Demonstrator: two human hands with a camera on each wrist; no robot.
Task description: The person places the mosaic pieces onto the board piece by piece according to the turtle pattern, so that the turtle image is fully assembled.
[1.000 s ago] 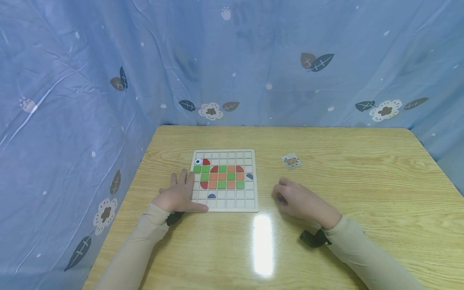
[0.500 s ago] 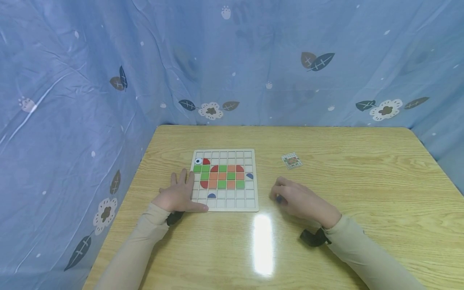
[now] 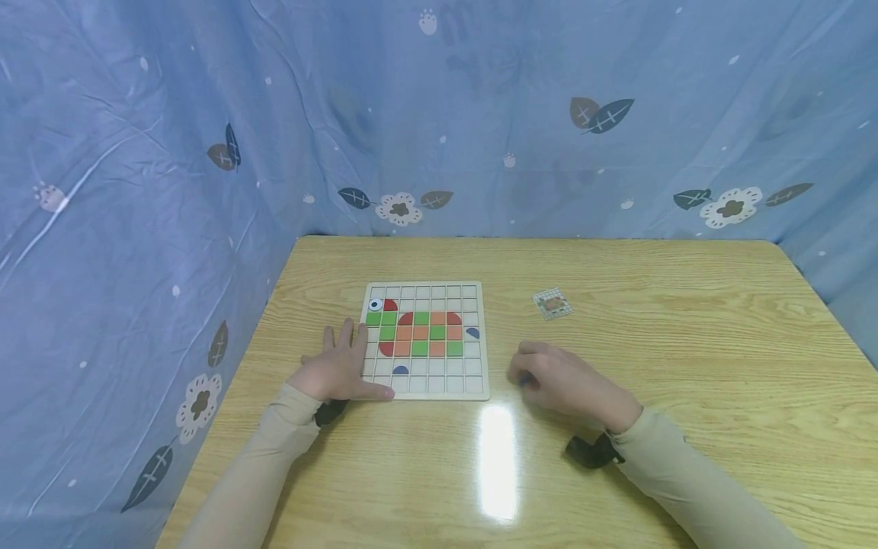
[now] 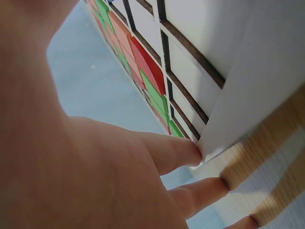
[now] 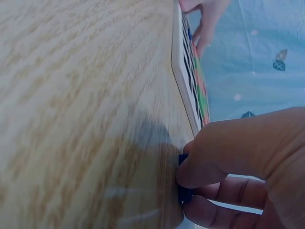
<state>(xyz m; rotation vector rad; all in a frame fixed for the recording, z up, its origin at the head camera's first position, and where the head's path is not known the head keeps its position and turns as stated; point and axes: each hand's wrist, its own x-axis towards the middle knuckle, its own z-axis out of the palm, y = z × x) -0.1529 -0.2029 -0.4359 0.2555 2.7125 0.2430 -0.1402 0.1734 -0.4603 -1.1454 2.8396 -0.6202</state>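
Note:
A white grid board [image 3: 439,384] lies on the table, with flat green, orange and red tiles forming a shape in its cells. An eye tile [image 3: 375,305] sits at the upper left of that shape. Two blue half-round tiles, one lower down [image 3: 401,370] and one at the right [image 3: 472,333], also lie in cells. My left hand [image 3: 332,372] rests along the board's left edge, fingers spread and thumb at the front corner. To the right of the board, my right hand [image 3: 564,383] pinches a small blue tile [image 5: 185,193] at the tabletop; the fingers hide much of it.
A small printed card [image 3: 552,303] with a similar coloured pattern lies on the wooden table [image 3: 686,328], beyond my right hand. Blue patterned curtain [image 3: 480,114] encloses the table at the back and left side. A bright reflection shows on the tabletop in front.
My right hand has shifted slightly left, its fingers changing position around the blue tile. My left hand and the board look unmoved.

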